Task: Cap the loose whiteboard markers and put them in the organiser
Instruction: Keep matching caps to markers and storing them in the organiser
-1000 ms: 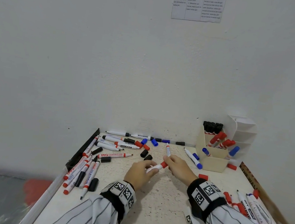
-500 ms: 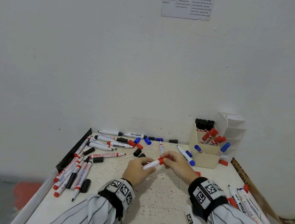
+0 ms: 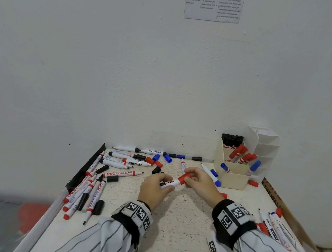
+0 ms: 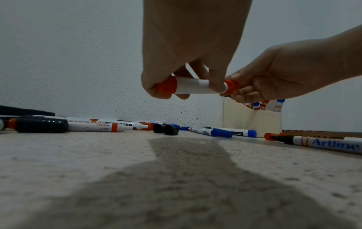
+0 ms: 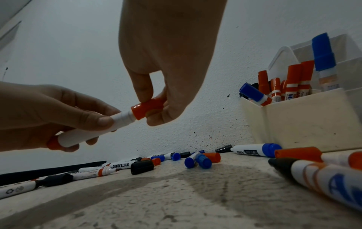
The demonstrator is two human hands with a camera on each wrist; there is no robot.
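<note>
Both hands hold one red whiteboard marker (image 3: 171, 183) above the middle of the table. My left hand (image 3: 153, 187) grips its white barrel (image 4: 197, 86), with the red tail end (image 4: 166, 86) at the palm. My right hand (image 3: 198, 182) pinches the red cap (image 5: 147, 108) seated on the marker's tip, between thumb and fingers. The cream organiser (image 3: 232, 177) stands at the back right against the wall, holding black, red and blue capped markers (image 5: 293, 80).
Several uncapped markers and loose caps lie at the back left (image 3: 130, 161) and along the left edge (image 3: 87, 193). More markers lie at the right edge (image 3: 272, 225). A blue marker (image 3: 211, 175) lies just left of the organiser. A paper tag (image 3: 213, 247) lies near my right sleeve.
The hands have lifted slightly and the marker has tilted, cap end higher. The head view has shifted, so the table sits a little further left in frame.
</note>
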